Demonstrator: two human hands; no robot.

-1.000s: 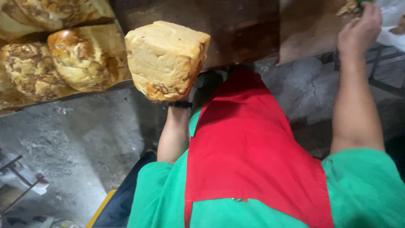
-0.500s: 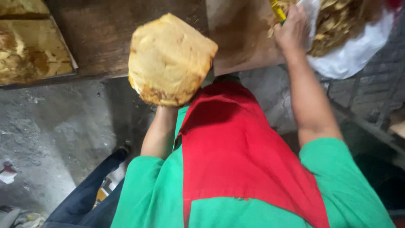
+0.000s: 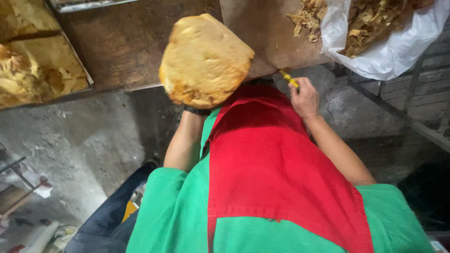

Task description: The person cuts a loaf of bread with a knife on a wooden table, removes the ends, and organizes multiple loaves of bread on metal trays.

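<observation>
Wooden bench point(image 3: 140, 47); loaf point(image 3: 204, 61) hiding fingers

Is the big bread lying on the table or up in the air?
Up in the air. The loaf is held up from below by the left hand, hidden behind it, above the table.

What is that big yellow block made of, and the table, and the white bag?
The block looks like baked bread: matte, golden, crumbly crust. The table seems dark, worn wood, though possibly metal. The bag looks like thin plastic: white, crinkled, slightly glossy.

A white plastic sheet point(image 3: 389, 51) heaped with brown flakes point(image 3: 370, 18) lies on a wooden table point(image 3: 126, 42).
</observation>
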